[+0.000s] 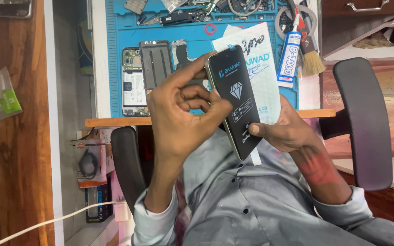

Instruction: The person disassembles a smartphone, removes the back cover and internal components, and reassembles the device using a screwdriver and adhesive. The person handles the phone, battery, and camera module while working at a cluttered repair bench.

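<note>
At the centre of the frame, both hands hold a black phone (237, 101) upright over the lap, just below the bench (206, 121) edge. The left hand (181, 114) has its fingers closed on the phone's left edge near the top; the right hand (283, 130) grips its lower right side, thumb on the screen. Behind, on the blue mat (115, 68), lie an opened phone (133, 82), a glue tube (289, 54) and a brush (310, 54).

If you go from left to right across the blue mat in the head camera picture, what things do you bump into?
Opened phone with its insides showing → dark back cover → left hand → black phone screen held by both hands → white packet → glue tube → brush.
</note>
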